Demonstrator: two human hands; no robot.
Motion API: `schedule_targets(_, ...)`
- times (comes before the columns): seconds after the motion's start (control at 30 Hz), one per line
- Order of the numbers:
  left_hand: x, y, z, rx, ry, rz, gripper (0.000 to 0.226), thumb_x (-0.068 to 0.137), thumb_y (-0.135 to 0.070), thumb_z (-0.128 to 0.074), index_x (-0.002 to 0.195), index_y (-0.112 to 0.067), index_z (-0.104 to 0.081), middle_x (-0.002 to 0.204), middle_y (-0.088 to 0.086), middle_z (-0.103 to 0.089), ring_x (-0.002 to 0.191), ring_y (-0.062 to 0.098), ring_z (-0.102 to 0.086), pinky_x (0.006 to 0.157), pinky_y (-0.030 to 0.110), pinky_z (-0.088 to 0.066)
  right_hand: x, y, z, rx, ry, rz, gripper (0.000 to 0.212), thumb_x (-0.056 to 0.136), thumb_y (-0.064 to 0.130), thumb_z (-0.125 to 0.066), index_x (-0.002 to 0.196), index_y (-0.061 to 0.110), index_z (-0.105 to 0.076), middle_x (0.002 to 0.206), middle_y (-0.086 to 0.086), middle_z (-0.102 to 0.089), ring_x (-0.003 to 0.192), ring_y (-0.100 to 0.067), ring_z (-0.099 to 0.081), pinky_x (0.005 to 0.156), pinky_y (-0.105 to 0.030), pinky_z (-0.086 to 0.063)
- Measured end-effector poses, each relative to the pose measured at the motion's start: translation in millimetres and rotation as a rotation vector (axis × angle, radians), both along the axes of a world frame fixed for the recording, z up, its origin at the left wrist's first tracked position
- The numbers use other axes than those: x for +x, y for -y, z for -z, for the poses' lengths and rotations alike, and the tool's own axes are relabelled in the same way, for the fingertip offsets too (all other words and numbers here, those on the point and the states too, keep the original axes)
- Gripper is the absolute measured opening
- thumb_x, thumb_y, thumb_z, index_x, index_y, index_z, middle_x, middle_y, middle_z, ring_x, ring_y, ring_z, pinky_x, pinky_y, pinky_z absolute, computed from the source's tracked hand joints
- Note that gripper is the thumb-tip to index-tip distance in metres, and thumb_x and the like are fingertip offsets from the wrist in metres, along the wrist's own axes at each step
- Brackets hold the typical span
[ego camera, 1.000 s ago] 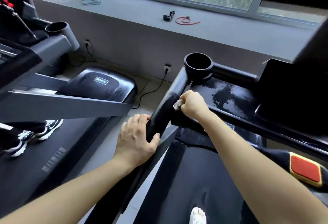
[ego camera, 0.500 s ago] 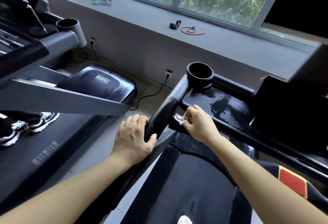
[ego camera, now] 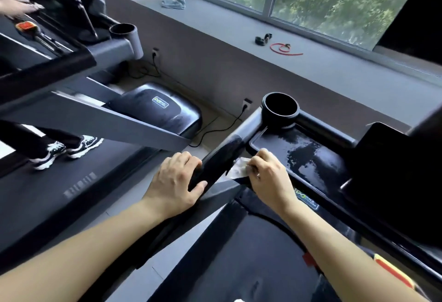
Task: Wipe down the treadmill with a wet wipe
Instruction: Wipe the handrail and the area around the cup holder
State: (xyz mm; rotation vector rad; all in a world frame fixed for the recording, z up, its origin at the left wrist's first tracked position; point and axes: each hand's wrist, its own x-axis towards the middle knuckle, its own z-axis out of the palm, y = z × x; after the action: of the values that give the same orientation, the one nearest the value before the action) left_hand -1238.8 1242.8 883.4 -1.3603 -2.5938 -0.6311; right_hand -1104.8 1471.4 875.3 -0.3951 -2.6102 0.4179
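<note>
While the right hand (ego camera: 267, 177) pinches the wet wipe (ego camera: 238, 169) under curled fingers, more of the white sheet shows than 0.5 s ago. It was bunched in the fist then and now fans flat leftward. The wipe sits at centre frame, pressed into the joint where the handrail (ego camera: 222, 155) meets the near-left corner of the console tray (ego camera: 308, 158). 1 s ago the same hand worked higher up the rail, nearer the cup holder (ego camera: 280, 110); it has since come down toward the lower edge of the frame.

Unchanged: the left hand (ego camera: 178, 182), fingers wrapped over the rail and thumb underneath, clenched on it just beside the wipe. It looks like a brace.

Tray surface carries patchy wet streaks, so that part of the treadmill (ego camera: 251, 265) reads as already wiped.

Judgement: work has passed from tray to rail joint. The rail under the left hand and the console at right look not yet done.

At left, a neighbouring treadmill (ego camera: 71, 196), with someone's shoes (ego camera: 64, 149) on its belt.
</note>
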Motion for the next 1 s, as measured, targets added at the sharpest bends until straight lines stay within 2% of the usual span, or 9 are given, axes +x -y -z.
schedule_targets(0.07, 15.9, -6.6, -9.8, 0.048, 0.011, -0.014, 0.030, 0.085, -0.044, -0.056, 0.102, -0.020, -0.061, 0.097, -0.006, -0.056, 0.092, 0.020, -0.056, 0.081, 0.036, -0.048, -15.6, 7.1, -1.1, -0.039, -0.037, -0.004, 0.007, 0.087, 0.002, -0.068, 0.091, 0.007, -0.071, 0.093, -0.004, -0.057, 0.085, -0.025, -0.057, 0.074, -0.035, -0.052)
schedule_targets(0.17, 47.4, -23.0, -19.1, 0.130, 0.153, -0.042, 0.021, 0.087, -0.041, -0.058, 0.100, -0.025, -0.061, 0.089, -0.013, -0.057, 0.084, 0.013, -0.058, 0.074, 0.034, -0.053, -10.3, 20.6, 8.0, 0.036, 0.050, -0.122, 0.021, 0.080, 0.002, -0.065, 0.100, 0.009, -0.068, 0.094, -0.004, -0.055, 0.083, -0.026, -0.053, 0.074, -0.038, -0.051)
schedule_targets(0.3, 57.5, -45.7, -13.7, 0.130, 0.118, -0.097, 0.021, 0.086, -0.040, -0.057, 0.098, -0.023, -0.062, 0.091, -0.011, -0.056, 0.087, 0.015, -0.056, 0.076, 0.037, -0.053, -2.2, 1.7, 0.9, -0.078, 0.003, -0.038, 0.007, 0.087, 0.005, -0.064, 0.091, 0.011, -0.066, 0.087, -0.001, -0.052, 0.075, -0.024, -0.055, 0.064, -0.040, -0.050)
schedule_targets(0.4, 45.8, -64.8, -11.9, 0.011, 0.028, -0.170, 0.033, 0.083, -0.043, -0.058, 0.106, -0.020, -0.065, 0.101, -0.004, -0.055, 0.095, 0.022, -0.056, 0.082, 0.040, -0.051, -39.7, -27.5, -4.1, -0.117, -0.106, 0.067, 0.012, 0.096, 0.008, -0.057, 0.097, 0.006, -0.068, 0.095, -0.008, -0.056, 0.084, -0.029, -0.058, 0.075, -0.042, -0.052)
schedule_targets(0.47, 39.3, -67.9, -13.4, -0.061, 0.043, -0.216, 0.042, 0.081, -0.044, -0.058, 0.113, -0.019, -0.066, 0.107, -0.001, -0.056, 0.100, 0.024, -0.056, 0.086, 0.042, -0.050, -60.6, -22.8, -1.0, -0.017, -0.089, 0.032, 0.018, 0.096, 0.008, -0.051, 0.100, 0.001, -0.067, 0.096, -0.014, -0.058, 0.091, -0.034, -0.057, 0.083, -0.048, -0.051)
schedule_targets(0.6, 45.3, -70.0, -12.3, -0.144, 0.029, -0.232, 0.053, 0.081, -0.047, -0.055, 0.123, -0.016, -0.066, 0.116, -0.002, -0.058, 0.108, 0.025, -0.058, 0.092, 0.043, -0.050, -52.7, -37.1, 15.7, 0.185, 0.087, 0.029, 0.049, 0.100, 0.024, -0.049, 0.136, -0.008, -0.052, 0.127, -0.020, -0.056, 0.122, -0.036, -0.052, 0.104, -0.048, -0.045)
schedule_targets(0.77, 46.4, -73.8, -14.6, -0.121, 0.026, -0.265, 0.060, 0.080, -0.053, -0.052, 0.123, -0.013, -0.067, 0.116, -0.003, -0.063, 0.106, 0.023, -0.059, 0.093, 0.041, -0.051, -79.2, -73.2, 7.7, -0.021, 0.209, 0.242, 0.063, 0.100, 0.043, -0.032, 0.131, -0.007, -0.055, 0.139, -0.026, -0.052, 0.128, -0.041, -0.049, 0.111, -0.047, -0.039)
schedule_targets(0.9, 44.3, -72.8, -16.2, -0.102, 0.033, -0.256, 0.056, 0.081, -0.052, -0.051, 0.119, -0.015, -0.068, 0.111, -0.004, -0.065, 0.102, 0.022, -0.060, 0.091, 0.041, -0.051, -53.3, -19.0, 17.0, -0.067, 0.098, 0.030, 0.069, 0.103, 0.040, -0.034, 0.147, -0.013, -0.039, 0.152, -0.028, -0.039, 0.141, -0.040, -0.037, 0.120, -0.044, -0.031)
schedule_targets(1.0, 43.7, -72.6, -15.2, -0.086, 0.015, -0.250, 0.052, 0.080, -0.048, -0.053, 0.117, -0.015, -0.068, 0.110, -0.005, -0.065, 0.101, 0.022, -0.060, 0.090, 0.040, -0.051, -38.1, -22.5, 10.5, 0.092, 0.147, -0.166, 0.073, 0.103, 0.047, -0.030, 0.152, -0.006, -0.036, 0.159, -0.020, -0.035, 0.151, -0.034, -0.027, 0.124, -0.042, -0.024)
